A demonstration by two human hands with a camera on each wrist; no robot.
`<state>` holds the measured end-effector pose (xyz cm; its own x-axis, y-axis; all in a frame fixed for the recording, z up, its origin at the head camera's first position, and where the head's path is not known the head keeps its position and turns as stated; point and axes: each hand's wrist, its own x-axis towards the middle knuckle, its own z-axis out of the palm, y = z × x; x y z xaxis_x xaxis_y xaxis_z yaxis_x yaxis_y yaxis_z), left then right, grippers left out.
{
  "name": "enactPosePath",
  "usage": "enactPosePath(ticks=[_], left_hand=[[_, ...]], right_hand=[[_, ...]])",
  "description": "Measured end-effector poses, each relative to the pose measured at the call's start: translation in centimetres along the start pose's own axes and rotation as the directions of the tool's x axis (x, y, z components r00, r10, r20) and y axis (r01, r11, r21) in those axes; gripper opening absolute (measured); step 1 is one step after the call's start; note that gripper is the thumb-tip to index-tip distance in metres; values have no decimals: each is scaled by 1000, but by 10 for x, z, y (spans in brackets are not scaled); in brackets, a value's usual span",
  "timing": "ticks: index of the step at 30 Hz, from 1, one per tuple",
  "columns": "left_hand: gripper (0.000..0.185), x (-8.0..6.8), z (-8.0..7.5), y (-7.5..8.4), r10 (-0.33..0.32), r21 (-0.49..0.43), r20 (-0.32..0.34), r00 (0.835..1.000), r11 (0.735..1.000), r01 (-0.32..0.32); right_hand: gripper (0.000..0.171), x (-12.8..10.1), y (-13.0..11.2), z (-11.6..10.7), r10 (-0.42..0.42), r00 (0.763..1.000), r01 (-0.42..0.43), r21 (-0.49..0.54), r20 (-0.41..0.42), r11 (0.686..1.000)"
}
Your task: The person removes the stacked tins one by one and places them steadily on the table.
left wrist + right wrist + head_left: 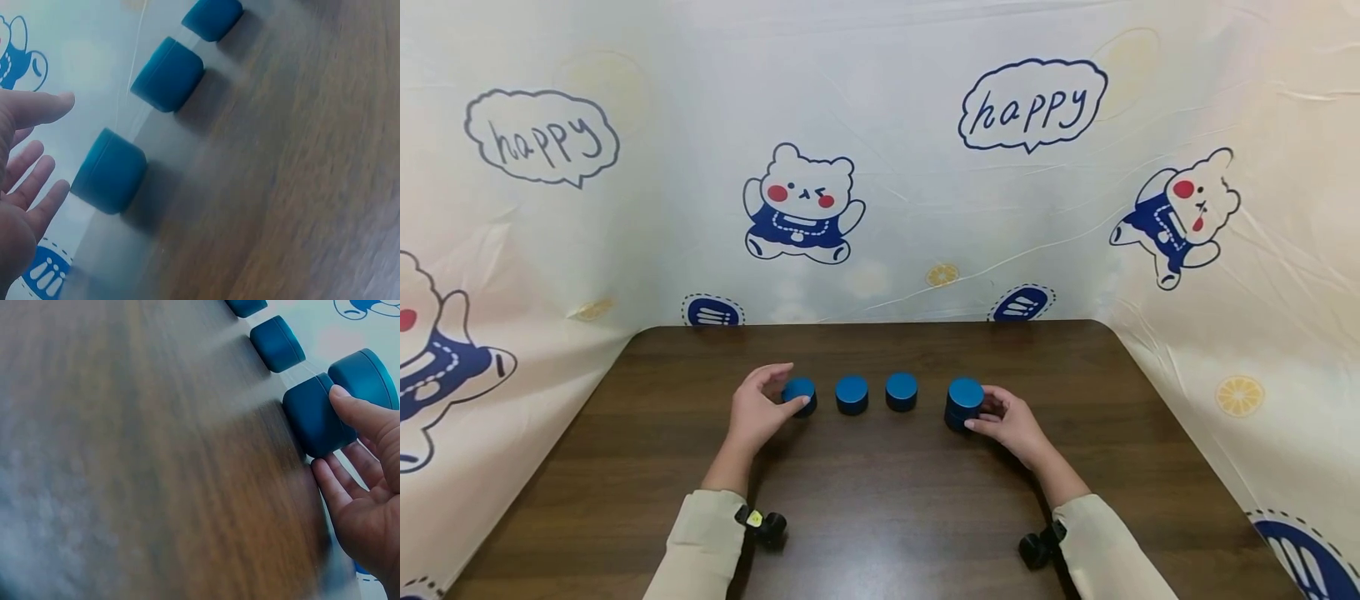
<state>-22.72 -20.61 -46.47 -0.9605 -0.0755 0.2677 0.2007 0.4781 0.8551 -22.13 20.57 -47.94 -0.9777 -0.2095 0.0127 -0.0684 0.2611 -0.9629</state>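
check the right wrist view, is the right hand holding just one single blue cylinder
No, the right hand holds a stack of two blue cylinders, one atop the other, with the thumb across the seam between them.

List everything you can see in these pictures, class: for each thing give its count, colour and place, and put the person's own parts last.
Single blocks: three, blue, round, in a row across the middle of the table.
Stacked blocks: two, blue, round, one on the other at the right end of the row.
Table: one, dark brown wood.
Cloth backdrop: one, cream with blue bears and "happy" bubbles, behind and beside the table.
Wrist cameras: two, black, one at each wrist.
Sleeves: two, cream.
Left hand: one, fingers spread at the leftmost block.
Right hand: one, grips the stack.
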Motion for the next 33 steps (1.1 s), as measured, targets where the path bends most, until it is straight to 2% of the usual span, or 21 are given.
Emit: enactPosePath(ticks=[3, 10, 18, 25, 33], left_hand=[[54, 0, 3, 4, 6, -10, 9, 1000, 1000, -6], [54, -1, 10, 11, 24, -16, 29, 999, 1000, -24], [53, -1, 21, 17, 77, -44, 46, 996, 996, -75], [52, -2, 30, 25, 104, -37, 84, 991, 994, -102], [51, -2, 41, 35, 139, -78, 120, 983, 988, -130]], right_hand=[[51, -5, -12, 1, -5, 1000, 5, -8, 3, 1000], [54, 8, 17, 0, 4, 1000, -5, -9, -12, 1000], [54, 8, 18, -2, -14, 1000, 14, -11, -2, 1000], [53, 8, 17, -3, 8, 1000, -9, -33, -13, 999], [52, 8, 15, -3, 51, 999, -52, -49, -18, 997]])
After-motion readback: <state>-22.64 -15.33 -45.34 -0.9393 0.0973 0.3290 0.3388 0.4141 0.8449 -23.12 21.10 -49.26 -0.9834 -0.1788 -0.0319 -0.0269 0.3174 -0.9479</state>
